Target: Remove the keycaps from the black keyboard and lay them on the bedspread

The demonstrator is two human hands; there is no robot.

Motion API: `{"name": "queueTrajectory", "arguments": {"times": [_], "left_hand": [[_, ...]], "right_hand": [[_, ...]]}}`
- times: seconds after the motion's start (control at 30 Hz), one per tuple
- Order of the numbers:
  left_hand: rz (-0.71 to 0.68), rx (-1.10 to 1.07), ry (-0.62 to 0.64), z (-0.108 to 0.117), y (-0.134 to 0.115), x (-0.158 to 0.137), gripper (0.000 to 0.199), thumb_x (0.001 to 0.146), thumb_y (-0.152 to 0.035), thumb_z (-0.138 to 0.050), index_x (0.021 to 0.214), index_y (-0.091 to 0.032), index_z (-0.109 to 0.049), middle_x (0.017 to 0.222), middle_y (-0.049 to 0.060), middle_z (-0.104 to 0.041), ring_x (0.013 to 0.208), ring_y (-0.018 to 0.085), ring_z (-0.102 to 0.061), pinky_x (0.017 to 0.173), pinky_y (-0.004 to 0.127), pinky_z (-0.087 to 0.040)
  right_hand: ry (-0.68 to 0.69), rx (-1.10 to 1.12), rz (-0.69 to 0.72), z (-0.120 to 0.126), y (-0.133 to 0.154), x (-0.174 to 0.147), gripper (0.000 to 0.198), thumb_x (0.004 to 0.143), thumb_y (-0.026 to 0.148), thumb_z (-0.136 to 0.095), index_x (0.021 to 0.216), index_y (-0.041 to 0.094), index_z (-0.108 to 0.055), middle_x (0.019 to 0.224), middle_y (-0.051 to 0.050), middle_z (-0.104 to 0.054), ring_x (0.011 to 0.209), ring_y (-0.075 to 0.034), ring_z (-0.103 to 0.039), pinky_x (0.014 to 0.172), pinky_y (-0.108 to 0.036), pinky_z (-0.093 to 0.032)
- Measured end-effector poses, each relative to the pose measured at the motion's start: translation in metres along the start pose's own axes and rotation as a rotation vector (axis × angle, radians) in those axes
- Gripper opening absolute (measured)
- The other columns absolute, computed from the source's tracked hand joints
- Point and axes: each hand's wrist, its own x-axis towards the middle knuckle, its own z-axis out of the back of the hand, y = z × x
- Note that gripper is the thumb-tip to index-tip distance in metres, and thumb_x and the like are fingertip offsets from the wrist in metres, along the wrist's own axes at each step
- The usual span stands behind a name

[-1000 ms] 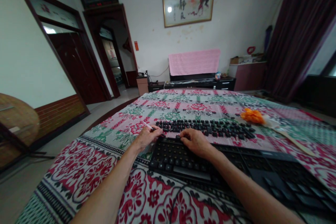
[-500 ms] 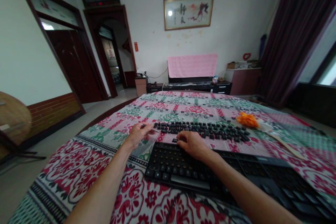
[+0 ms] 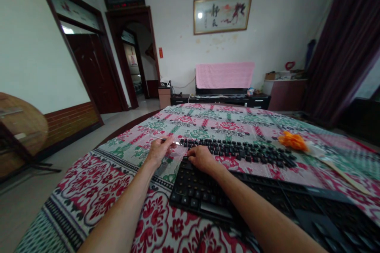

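My left hand [image 3: 160,152] is closed on a thin, pen-like tool [image 3: 177,142] with a pale, shiny tip pointing right, close to the loose keycaps. The black keyboard [image 3: 218,206] lies in front of me with many keycaps off; several remain along its lower rows. Over the keyboard's upper left corner, my right hand [image 3: 202,159] has its thumb and fingers pinched together on a small black keycap [image 3: 186,158], mostly hidden by the fingertips. Behind the hands, a band of loose black keycaps [image 3: 237,150] is spread in rows on the patterned tablecloth [image 3: 204,121].
An orange, fluffy bundle [image 3: 292,140] lies at the right, beside a pale wooden stick [image 3: 346,176] and clear plastic [image 3: 315,150]. Beyond the table are a low black cabinet [image 3: 261,101] and a screen under a pink cloth [image 3: 225,75]. A round wooden board [image 3: 26,126] stands left.
My right hand has moved left along the keyboard's top edge to its corner, bringing the keycap. My left hand keeps the tool, now more plainly visible. The view has turned slightly left.
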Motion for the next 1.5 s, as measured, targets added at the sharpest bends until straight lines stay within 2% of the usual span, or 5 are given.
{"name": "queueTrajectory", "arguments": {"times": [0.37,0.53,0.8,1.33,1.5], "left_hand": [[0.006,0.010,0.009,0.002,0.004,0.003,0.041,0.058,-0.047,-0.068,0.078,-0.012,-0.060,0.069,0.009,-0.068,0.067,0.020,-0.065,0.044,0.019,-0.042],[-0.042,0.021,-0.004,0.001,0.004,0.003,0.041,0.060,-0.048,-0.066,0.077,-0.011,-0.060,0.063,0.008,-0.067,0.059,0.018,-0.064,0.044,0.020,-0.042],[-0.006,-0.009,-0.007,0.001,0.004,0.003,0.039,0.059,-0.046,-0.067,0.077,-0.012,-0.060,0.066,0.007,-0.067,0.063,0.019,-0.065,0.045,0.020,-0.043],[0.016,0.001,0.009,-0.002,0.003,0.002,0.041,0.059,-0.047,-0.067,0.078,-0.012,-0.060,0.068,0.009,-0.068,0.067,0.020,-0.065,0.046,0.020,-0.045],[0.025,0.007,0.011,-0.001,0.003,0.001,0.041,0.058,-0.047,-0.067,0.079,-0.013,-0.060,0.070,0.008,-0.068,0.070,0.021,-0.066,0.047,0.020,-0.044]], "right_hand": [[0.065,0.004,-0.092,0.004,-0.001,0.007,0.020,0.062,0.016,-0.055,0.073,0.018,-0.071,0.070,-0.002,-0.068,0.067,-0.013,-0.060,0.058,-0.017,-0.040],[-0.032,0.053,-0.063,-0.007,-0.002,0.012,0.017,0.064,0.018,-0.056,0.072,0.020,-0.070,0.070,0.000,-0.068,0.068,-0.012,-0.059,0.062,-0.018,-0.040],[-0.018,-0.002,0.034,-0.010,0.000,0.019,0.021,0.066,0.018,-0.053,0.076,0.022,-0.071,0.070,0.001,-0.068,0.070,-0.013,-0.059,0.064,-0.018,-0.041],[-0.079,-0.065,-0.032,-0.013,0.003,0.020,0.025,0.067,0.020,-0.055,0.087,0.019,-0.070,0.087,-0.005,-0.067,0.083,-0.017,-0.059,0.074,-0.022,-0.042],[-0.049,-0.062,-0.018,-0.009,0.001,0.021,0.027,0.068,0.015,-0.052,0.088,0.020,-0.070,0.089,-0.005,-0.068,0.085,-0.016,-0.060,0.078,-0.022,-0.041]]}}
